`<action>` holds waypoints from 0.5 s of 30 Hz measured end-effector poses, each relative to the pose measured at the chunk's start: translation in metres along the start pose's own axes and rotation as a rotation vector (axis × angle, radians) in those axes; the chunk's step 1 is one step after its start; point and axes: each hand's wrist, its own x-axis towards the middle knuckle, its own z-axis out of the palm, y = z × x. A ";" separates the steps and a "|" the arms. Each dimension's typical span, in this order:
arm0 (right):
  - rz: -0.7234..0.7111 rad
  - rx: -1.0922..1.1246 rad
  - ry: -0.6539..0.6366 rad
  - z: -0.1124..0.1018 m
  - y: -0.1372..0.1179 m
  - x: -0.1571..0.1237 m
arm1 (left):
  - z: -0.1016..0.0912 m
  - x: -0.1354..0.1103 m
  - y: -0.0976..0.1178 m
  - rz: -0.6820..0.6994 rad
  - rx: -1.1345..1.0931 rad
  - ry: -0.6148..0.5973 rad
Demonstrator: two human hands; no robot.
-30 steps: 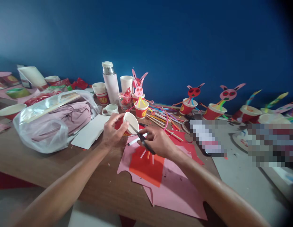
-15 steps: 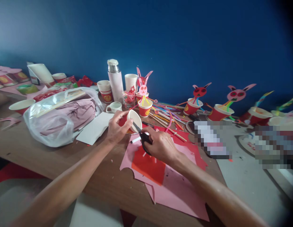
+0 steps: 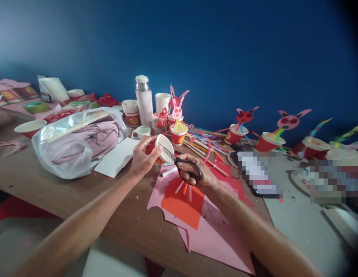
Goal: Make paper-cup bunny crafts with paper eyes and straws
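Observation:
My left hand (image 3: 146,156) grips a red and white paper cup (image 3: 166,153) tilted on its side, its mouth turned toward my right hand. Black-handled scissors (image 3: 193,169) are in my right hand (image 3: 198,171), with fingers through the handle loops. The blades reach into the cup's mouth against its inner wall; whether they cut the paper I cannot tell. Beneath my hands lie an orange paper sheet (image 3: 181,207) with thin strips on it and a larger pink sheet (image 3: 219,238). A white marker (image 3: 169,172) rests just below the cup.
A plastic bag with mauve cloth (image 3: 63,161) lies left, beside white paper (image 3: 117,159). Behind stand a thermos (image 3: 144,107), stacked cups (image 3: 130,111) and a mug lid (image 3: 142,132). Pipe cleaners and sticks (image 3: 206,154) lie beyond my right hand. Rabbit-faced cups (image 3: 268,142) line the blue wall.
My right hand has rolled over, so the scissors' handle loops now face up and the blades have turned in the cup. My left hand still holds the cup in nearly the same place.

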 end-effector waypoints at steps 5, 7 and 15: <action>-0.056 -0.299 0.051 0.005 -0.001 -0.005 | 0.001 0.000 -0.006 -0.004 0.006 0.000; -0.143 -0.622 0.115 0.008 -0.003 -0.009 | 0.001 0.001 -0.007 0.003 0.011 -0.001; -0.606 -1.669 0.247 0.007 -0.003 -0.013 | 0.002 -0.001 0.004 0.183 0.108 0.016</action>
